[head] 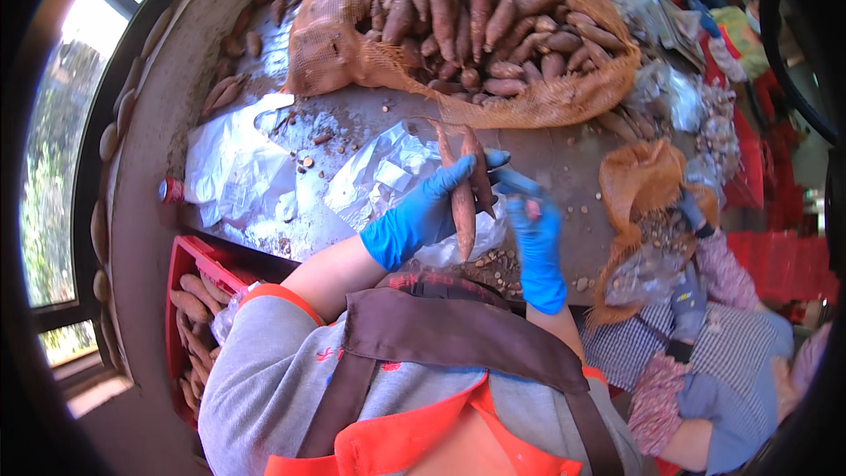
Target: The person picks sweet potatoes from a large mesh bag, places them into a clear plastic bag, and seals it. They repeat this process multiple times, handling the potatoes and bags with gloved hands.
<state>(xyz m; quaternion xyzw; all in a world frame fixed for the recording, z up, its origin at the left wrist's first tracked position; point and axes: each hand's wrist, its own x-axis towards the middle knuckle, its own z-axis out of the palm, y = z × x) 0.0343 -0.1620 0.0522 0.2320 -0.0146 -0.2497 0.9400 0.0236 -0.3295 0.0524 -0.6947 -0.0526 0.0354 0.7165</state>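
Observation:
My left hand (423,211), in a blue glove, holds two slender sweet potatoes side by side; the nearer sweet potato (462,211) hangs lower than the other (478,175). My right hand (540,244), gloved in the same blue, is raised just to their right with its fingers bent towards them. It is blurred, and a small pinkish spot shows at its fingers; whether it grips anything cannot be made out. Beyond both hands, an orange mesh sack (529,120) lies open, full of sweet potatoes (439,6). Crumpled white plastic (377,172) lies behind my left hand.
A red crate (198,252) of sweet potatoes stands at lower left. A can (172,190) is by the table's left edge. Root trimmings (496,268) litter the tabletop (562,165). At right, a co-worker's gloved hand (691,211) is at a smaller mesh sack (638,172).

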